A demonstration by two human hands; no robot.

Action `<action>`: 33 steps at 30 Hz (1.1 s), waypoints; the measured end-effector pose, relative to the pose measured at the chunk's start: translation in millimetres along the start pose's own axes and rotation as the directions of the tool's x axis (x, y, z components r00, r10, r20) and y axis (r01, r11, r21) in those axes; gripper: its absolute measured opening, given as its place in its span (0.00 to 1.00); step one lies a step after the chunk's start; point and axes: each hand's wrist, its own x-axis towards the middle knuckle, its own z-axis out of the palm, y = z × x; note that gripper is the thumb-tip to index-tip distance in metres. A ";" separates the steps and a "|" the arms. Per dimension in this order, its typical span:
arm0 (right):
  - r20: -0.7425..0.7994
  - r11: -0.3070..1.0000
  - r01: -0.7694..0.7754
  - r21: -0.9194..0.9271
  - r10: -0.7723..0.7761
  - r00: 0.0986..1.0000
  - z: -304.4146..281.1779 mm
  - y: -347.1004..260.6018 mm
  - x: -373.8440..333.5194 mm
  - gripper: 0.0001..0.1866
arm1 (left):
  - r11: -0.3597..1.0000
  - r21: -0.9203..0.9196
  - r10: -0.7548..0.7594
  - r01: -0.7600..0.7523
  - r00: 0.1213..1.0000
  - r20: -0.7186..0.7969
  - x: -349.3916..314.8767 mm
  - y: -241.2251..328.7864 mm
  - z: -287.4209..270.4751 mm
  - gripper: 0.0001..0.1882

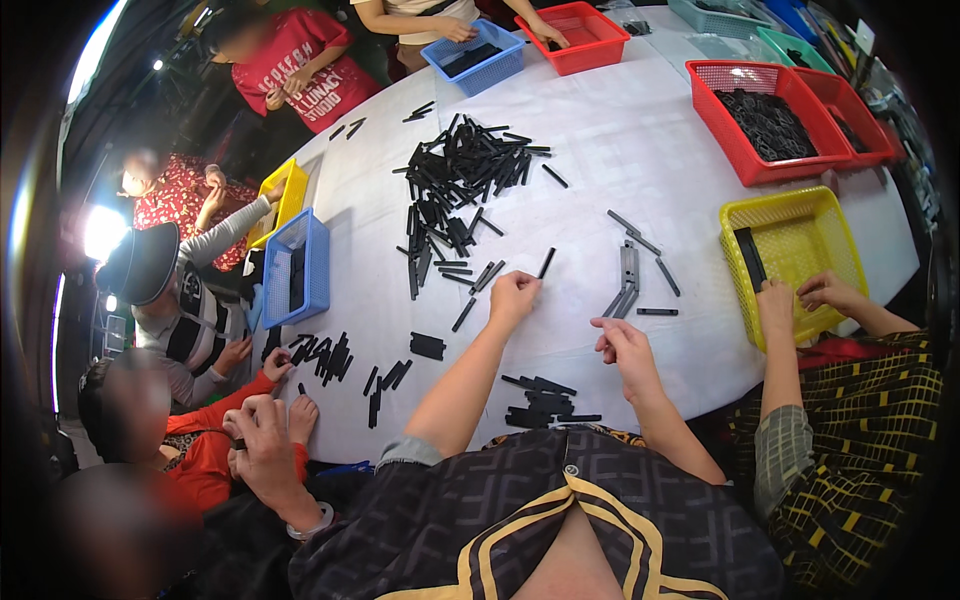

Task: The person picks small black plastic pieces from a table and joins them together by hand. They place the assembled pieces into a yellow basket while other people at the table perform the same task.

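Observation:
My left hand (514, 300) is closed, its fingertips pinching one end of a slim black plastic strip (546, 263) that stands up off the table. To its left lies a large loose heap of similar black strips (455, 170), with a few strays at the heap's near edge. My right hand (629, 352) is above the table with index finger stretched out and the other fingers loosely bent, nothing visible in it. Just beyond it are several greyish strips (629, 268), some lying side by side and others angled. Close to my body sits a small pile of black strips (545, 402).
At right a co-worker's hands are at a yellow basket (738, 270) holding a black bar. Red baskets (700, 115) with black parts stand beyond. Across the white table (590, 130) are blue, red and yellow baskets and other people. A person's hand (270, 450) is close on my left.

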 end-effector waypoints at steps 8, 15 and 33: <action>-0.042 0.878 0.434 -0.199 -0.450 0.892 26.2 -25.8 -11.3 0.13 | 0.673 -0.673 0.172 0.306 0.821 0.544 -103.3 75.1 -4.4 0.09; 0.077 0.763 0.477 -0.435 -0.496 0.865 30.1 -67.9 -49.9 0.12 | 0.814 -0.578 0.310 -0.050 0.880 0.361 -121.5 107.2 -40.3 0.09; 0.244 0.827 0.465 -0.315 -0.403 0.882 31.5 -77.4 -63.4 0.13 | 0.823 -0.535 0.347 -0.193 0.915 0.204 -133.0 126.4 -36.1 0.18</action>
